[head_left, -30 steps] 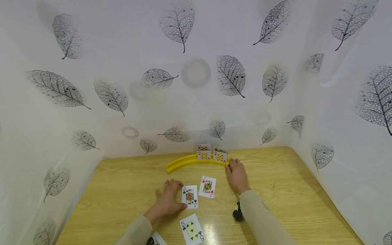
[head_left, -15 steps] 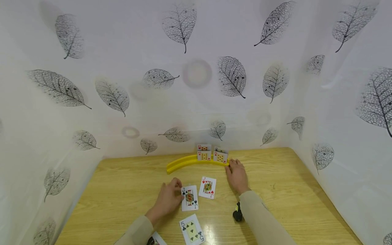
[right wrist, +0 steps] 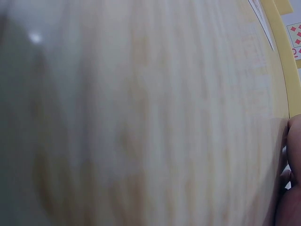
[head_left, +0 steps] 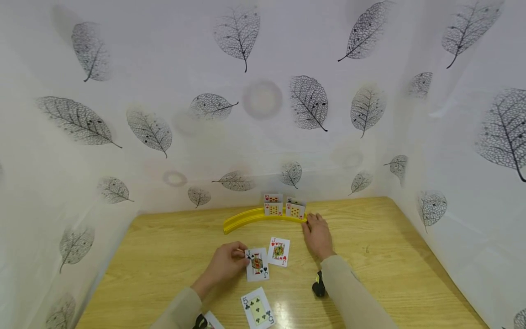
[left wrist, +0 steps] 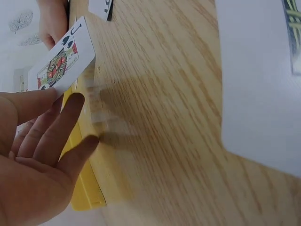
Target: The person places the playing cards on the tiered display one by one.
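Held by one edge between the thumb and fingers of my left hand (head_left: 223, 265) is a jack of spades playing card (head_left: 257, 264). In the left wrist view that card (left wrist: 61, 63) is tilted up off the wood, its face showing. At the back, my right hand (head_left: 318, 235) grips the right end of a curved yellow card holder (head_left: 242, 218). Several cards stand in the holder in two rows, among them a ten of hearts (head_left: 273, 198) behind and a red ten (head_left: 273, 209) in front. Right of the jack of spades lies a jack of hearts (head_left: 278, 251), face up.
A five of clubs (head_left: 257, 308) lies face up nearer the front, and part of another card (head_left: 213, 321) shows by the left sleeve. A small black object (head_left: 318, 288) is beside the right wrist. Leaf-printed white sheeting (head_left: 263, 151) encloses the wooden table (head_left: 164, 256).
My left hand has gone from spread fingers over the jack of spades to pinching its left edge, and the card has lifted and shifted slightly right. The right hand stays put.
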A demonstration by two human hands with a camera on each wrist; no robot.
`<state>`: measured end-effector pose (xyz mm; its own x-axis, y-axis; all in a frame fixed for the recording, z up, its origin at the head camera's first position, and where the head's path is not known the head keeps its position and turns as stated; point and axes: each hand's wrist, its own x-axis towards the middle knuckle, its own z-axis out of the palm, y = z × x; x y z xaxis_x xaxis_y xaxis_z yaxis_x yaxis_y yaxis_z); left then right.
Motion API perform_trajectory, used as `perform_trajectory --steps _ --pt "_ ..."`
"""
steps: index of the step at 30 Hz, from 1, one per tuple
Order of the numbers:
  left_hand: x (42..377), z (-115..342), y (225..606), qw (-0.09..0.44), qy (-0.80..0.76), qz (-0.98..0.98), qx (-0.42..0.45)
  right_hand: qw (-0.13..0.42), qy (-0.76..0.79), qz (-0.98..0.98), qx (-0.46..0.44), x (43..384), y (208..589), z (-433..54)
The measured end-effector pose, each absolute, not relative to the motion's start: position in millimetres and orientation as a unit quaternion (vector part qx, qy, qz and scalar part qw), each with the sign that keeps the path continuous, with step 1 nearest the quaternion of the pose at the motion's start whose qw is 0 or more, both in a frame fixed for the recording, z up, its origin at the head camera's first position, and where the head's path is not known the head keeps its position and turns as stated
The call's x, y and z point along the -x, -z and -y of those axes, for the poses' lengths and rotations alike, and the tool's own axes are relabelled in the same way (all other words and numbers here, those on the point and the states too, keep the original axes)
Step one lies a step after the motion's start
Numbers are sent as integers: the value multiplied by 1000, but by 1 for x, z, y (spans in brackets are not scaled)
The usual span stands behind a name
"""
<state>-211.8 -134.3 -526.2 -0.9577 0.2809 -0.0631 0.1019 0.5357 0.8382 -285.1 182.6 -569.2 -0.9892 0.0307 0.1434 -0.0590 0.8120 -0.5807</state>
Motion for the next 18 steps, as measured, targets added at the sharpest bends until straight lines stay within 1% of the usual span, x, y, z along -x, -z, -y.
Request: perform_trajectory --steps 7,10,15,18 --pt "212 134 527 87 -493 -859 -107 78 -305 949 -11 285 570 -182" --pt "215 135 528 67 -503 -856 -97 78 -302 950 -11 285 570 -182" --pt "222 139 527 14 -496 -865 -73 74 -301 951 -11 286 570 -183" --pt "229 142 525 -12 -492 -868 -73 74 -301 951 -12 286 569 -183"
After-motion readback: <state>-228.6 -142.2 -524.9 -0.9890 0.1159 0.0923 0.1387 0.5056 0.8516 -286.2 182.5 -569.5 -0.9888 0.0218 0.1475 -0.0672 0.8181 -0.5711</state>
